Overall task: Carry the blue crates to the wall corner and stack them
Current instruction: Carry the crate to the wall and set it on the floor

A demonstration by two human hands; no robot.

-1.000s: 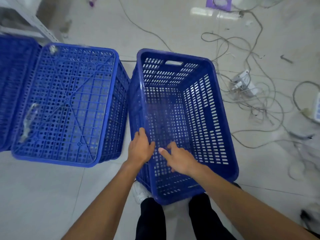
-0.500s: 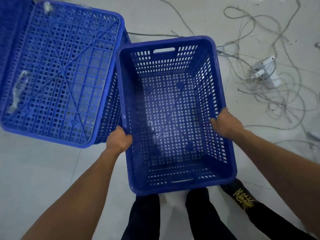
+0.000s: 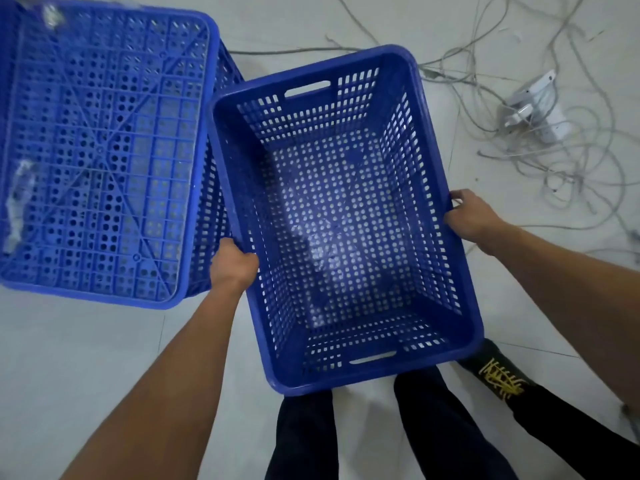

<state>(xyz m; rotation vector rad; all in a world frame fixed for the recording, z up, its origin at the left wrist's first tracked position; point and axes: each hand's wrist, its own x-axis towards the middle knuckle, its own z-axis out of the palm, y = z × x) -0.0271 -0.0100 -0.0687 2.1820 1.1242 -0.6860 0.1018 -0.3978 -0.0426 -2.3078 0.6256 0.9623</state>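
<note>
Two rims of the perforated blue crate, seemingly lifted, are gripped by left hand and right hand.

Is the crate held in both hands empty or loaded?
Empty. The held crate sits mouth up, and its perforated bottom is wholly bare.

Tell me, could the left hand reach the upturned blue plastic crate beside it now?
Probably yes, once free. The upturned blue plastic crate lies right beside the left hand, nothing between them, but that hand grips the rim of the open blue plastic crate and must let go first.
</note>
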